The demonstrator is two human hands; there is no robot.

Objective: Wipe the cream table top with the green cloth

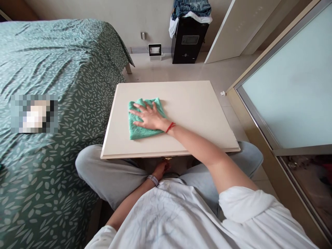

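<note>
My right hand (149, 116) lies flat, fingers spread, on a green cloth (135, 132). It presses the cloth against the left half of a cream tabletop (192, 110). A red string circles that wrist. Below the table's near edge, between my legs, is my left hand (162, 168), with a watch band on the wrist. Its fingers look curled, partly in shadow, and whether anything is in them cannot be made out. Just above it, a small brass-coloured handle (168, 158) shows under the table edge.
On the left stands a bed with a green leaf-patterned sheet (77, 86), a blurred-out item on it. Beyond the table are a small screen device (155, 52) and a black cabinet (190, 41) topped with jeans (192, 7). A sliding glass panel (290, 76) borders the right.
</note>
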